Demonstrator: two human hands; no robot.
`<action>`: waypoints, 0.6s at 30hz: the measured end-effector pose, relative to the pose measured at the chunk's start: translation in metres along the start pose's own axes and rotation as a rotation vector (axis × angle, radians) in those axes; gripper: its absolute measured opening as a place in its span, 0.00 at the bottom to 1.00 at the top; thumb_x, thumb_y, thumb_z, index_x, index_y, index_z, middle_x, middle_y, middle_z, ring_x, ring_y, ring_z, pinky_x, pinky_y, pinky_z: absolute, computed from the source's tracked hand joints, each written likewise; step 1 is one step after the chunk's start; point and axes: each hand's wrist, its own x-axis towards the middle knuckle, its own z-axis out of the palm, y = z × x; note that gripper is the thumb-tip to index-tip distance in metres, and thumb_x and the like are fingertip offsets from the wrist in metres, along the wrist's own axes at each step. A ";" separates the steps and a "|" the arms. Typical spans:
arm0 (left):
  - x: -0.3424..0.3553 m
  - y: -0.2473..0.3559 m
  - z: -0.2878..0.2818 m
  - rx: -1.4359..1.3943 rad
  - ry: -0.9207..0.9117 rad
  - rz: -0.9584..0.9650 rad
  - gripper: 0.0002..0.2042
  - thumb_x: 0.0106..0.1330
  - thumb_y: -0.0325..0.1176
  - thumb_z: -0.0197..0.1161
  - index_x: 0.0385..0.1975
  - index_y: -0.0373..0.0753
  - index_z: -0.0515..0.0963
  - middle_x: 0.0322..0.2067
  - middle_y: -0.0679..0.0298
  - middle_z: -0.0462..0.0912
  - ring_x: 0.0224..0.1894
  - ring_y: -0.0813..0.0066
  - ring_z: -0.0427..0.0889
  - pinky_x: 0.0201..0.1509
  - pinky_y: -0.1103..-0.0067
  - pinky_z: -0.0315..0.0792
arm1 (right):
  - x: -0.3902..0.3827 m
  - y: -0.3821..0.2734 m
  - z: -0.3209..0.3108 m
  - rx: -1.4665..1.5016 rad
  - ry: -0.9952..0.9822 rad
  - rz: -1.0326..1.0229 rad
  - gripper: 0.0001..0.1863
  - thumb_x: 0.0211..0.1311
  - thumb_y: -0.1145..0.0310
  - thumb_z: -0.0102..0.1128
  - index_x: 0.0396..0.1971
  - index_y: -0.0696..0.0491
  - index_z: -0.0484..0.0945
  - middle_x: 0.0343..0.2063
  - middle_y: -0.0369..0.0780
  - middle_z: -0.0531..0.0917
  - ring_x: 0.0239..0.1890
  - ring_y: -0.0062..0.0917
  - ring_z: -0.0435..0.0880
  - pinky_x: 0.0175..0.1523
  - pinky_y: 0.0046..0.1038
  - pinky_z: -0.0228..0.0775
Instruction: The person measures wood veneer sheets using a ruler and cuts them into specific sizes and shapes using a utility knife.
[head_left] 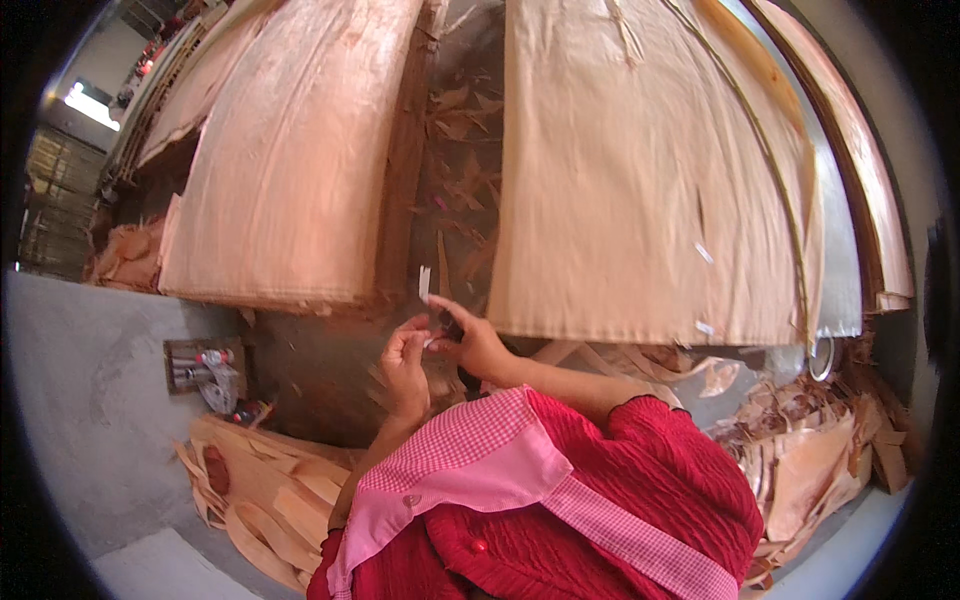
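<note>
My two hands are close together in front of my body, over the gap between two veneer stacks. My left hand [404, 368] is closed in a pinch, fingertips at a small white piece [432, 342] between the hands. My right hand [478, 348] curls around a small dark object [449, 323] whose kind I cannot make out. A narrow white strip [425, 282] stands up by my right index fingertip; whether the finger grips it is unclear. To the left lies a thick stack of reddish wood veneer sheets [290, 170], to the right a paler veneer stack [640, 190].
Veneer scraps [465, 185] litter the floor between the stacks. Veneer offcuts lie in piles at lower left [285, 490] and lower right [810, 460]. A wall box with fittings [205, 367] is on the left. A thin cord-like strip [765, 140] crosses the right stack.
</note>
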 end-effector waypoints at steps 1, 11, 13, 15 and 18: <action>0.023 0.002 -0.008 -0.017 -0.034 -0.012 0.09 0.63 0.30 0.51 0.32 0.30 0.73 0.47 0.52 0.72 0.44 0.68 0.74 0.47 0.77 0.68 | 0.025 0.005 0.005 -0.003 -0.008 -0.097 0.34 0.48 0.80 0.60 0.57 0.50 0.59 0.39 0.38 0.76 0.37 0.16 0.75 0.43 0.19 0.67; 0.219 0.038 0.016 0.011 -0.386 -0.326 0.09 0.63 0.29 0.50 0.34 0.30 0.74 0.27 0.59 0.78 0.25 0.76 0.77 0.28 0.83 0.72 | 0.146 -0.035 -0.046 0.055 0.420 -0.108 0.33 0.51 0.79 0.57 0.58 0.52 0.57 0.36 0.40 0.80 0.37 0.18 0.78 0.44 0.22 0.69; 0.258 0.029 0.044 0.018 -0.535 -0.416 0.10 0.63 0.30 0.51 0.37 0.31 0.74 0.25 0.61 0.78 0.23 0.78 0.75 0.25 0.86 0.71 | 0.162 -0.045 -0.064 0.138 0.559 -0.100 0.34 0.49 0.79 0.60 0.58 0.53 0.57 0.34 0.40 0.80 0.37 0.18 0.78 0.43 0.21 0.70; 0.295 0.024 0.071 0.061 -0.682 -0.483 0.11 0.62 0.29 0.52 0.42 0.32 0.72 0.25 0.61 0.78 0.21 0.80 0.74 0.23 0.87 0.69 | 0.182 -0.044 -0.078 0.389 0.677 -0.050 0.35 0.48 0.79 0.61 0.58 0.53 0.56 0.33 0.40 0.80 0.36 0.19 0.78 0.43 0.21 0.70; 0.348 0.032 0.110 0.050 -0.891 -0.516 0.18 0.61 0.28 0.53 0.51 0.34 0.65 0.29 0.58 0.80 0.19 0.84 0.72 0.20 0.88 0.67 | 0.221 -0.047 -0.090 0.466 0.771 -0.059 0.36 0.49 0.78 0.59 0.59 0.54 0.53 0.31 0.37 0.80 0.27 0.16 0.77 0.27 0.16 0.67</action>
